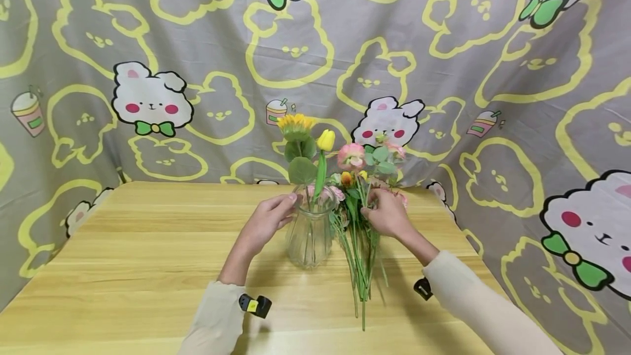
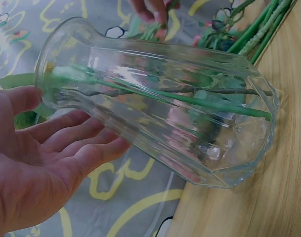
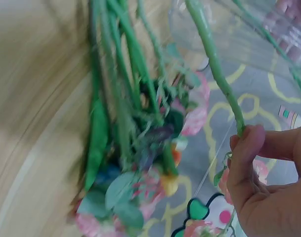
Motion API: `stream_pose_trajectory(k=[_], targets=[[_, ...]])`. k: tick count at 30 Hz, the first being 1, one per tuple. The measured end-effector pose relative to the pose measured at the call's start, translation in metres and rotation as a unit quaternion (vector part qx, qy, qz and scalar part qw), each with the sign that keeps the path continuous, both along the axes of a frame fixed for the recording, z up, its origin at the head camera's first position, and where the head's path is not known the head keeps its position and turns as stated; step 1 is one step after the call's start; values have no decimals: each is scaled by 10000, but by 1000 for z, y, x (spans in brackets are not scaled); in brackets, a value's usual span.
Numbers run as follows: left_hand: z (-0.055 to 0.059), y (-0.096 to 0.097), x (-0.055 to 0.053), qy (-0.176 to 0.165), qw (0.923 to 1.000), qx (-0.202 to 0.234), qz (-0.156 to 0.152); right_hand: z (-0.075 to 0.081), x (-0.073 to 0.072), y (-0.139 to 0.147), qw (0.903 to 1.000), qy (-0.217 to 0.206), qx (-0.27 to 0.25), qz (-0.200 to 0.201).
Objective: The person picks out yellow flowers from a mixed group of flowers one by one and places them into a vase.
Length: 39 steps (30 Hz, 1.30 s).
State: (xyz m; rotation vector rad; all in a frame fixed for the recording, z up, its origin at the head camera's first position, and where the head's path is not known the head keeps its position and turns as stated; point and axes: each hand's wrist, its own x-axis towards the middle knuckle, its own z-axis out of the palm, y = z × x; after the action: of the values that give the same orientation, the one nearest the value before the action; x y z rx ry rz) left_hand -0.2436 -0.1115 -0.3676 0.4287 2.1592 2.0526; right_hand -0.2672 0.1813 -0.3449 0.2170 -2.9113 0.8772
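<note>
A clear glass vase (image 1: 309, 242) stands upright on the table, holding a sunflower (image 1: 296, 126) and a yellow tulip (image 1: 326, 140), whose stems show through the glass. My left hand (image 2: 51, 153) is at the vase's neck and side, its fingers extended along the glass and its thumb close to the rim. Right of the vase, my right hand (image 1: 386, 212) pinches a green flower stem (image 3: 217, 74) between thumb and fingertips. Pink blossoms (image 3: 259, 170) show behind that hand. Beside it lies a bunch of loose flowers, with long green stems (image 1: 362, 267) pointing toward me.
The wooden table (image 1: 148, 262) extends to both sides of the vase. Behind it hangs a grey curtain (image 1: 217, 43) with rabbit prints. The bunch holds pink flowers (image 1: 351, 156), an orange bloom (image 1: 346, 178) and round grey-green leaves (image 3: 120, 192).
</note>
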Motion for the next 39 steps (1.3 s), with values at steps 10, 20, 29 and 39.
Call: stream_pose_trajectory(k=[10,20,29,39], targets=[[0,-1,-1,31,10000,-8,-52,-13,3,43,9959,-675,-525,-309],[0,-1,-1,31,9999,7,-100,-37,3,62,9869,-1138,-1058,-432],[-1,0,0,3,10000,-9,-68,-51,3,61,9822,-1397,-1231,-259],[-1,0,-2,16,10000,70,-51,-45,0,60,9882,-1408,-548,-261]])
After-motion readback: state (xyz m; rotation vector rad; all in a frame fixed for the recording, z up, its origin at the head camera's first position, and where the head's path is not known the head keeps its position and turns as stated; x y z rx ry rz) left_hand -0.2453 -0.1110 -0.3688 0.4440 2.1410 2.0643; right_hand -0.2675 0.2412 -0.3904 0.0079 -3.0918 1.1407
